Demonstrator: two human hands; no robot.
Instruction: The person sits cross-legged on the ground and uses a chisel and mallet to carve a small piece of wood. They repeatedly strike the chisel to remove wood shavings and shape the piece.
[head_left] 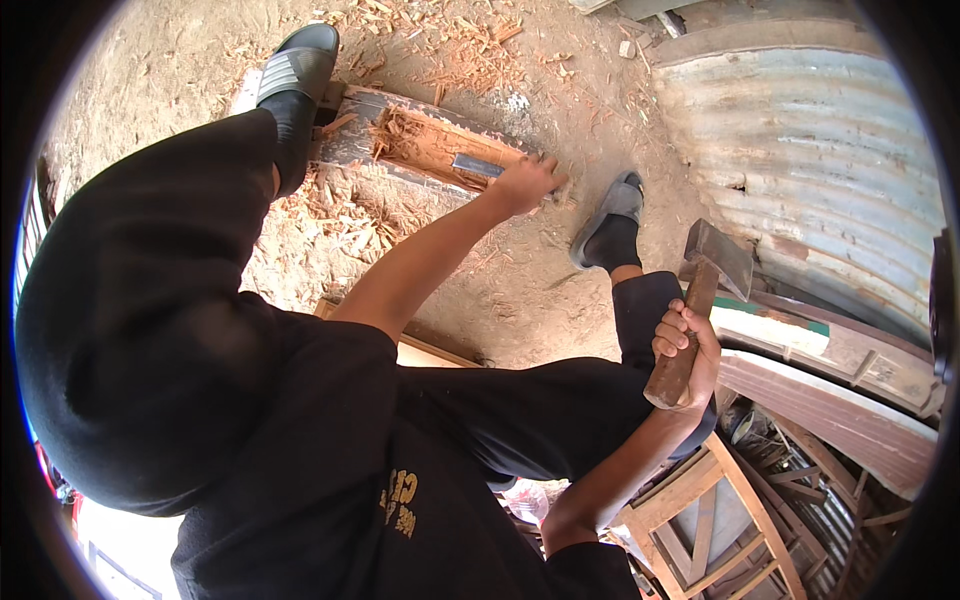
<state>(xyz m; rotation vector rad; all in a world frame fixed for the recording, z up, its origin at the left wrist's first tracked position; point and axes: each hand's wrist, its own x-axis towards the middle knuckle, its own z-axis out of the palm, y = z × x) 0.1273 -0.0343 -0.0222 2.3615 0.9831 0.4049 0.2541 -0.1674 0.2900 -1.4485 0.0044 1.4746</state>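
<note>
My left hand (526, 184) is closed around a chisel (477, 164), over the right end of a wooden block (352, 122) on the ground. The flat metal blade points left across the block's long carved hollow, but I cannot tell whether it touches the wood. Loose chips lie at the hollow's left end. Raised at the right, my right hand (688, 345) grips a hammer (704, 283) by its thick wooden handle. The heavy dark hammer head is uppermost, apart from the block and chisel.
My sandalled feet (303, 68) stand on either side of the block. Wood chips (345, 222) litter the dirt floor. A corrugated metal sheet (800, 150) stands at the right, above stacked boards (830, 410). A wooden frame (705, 520) and scrap wood lie at lower right.
</note>
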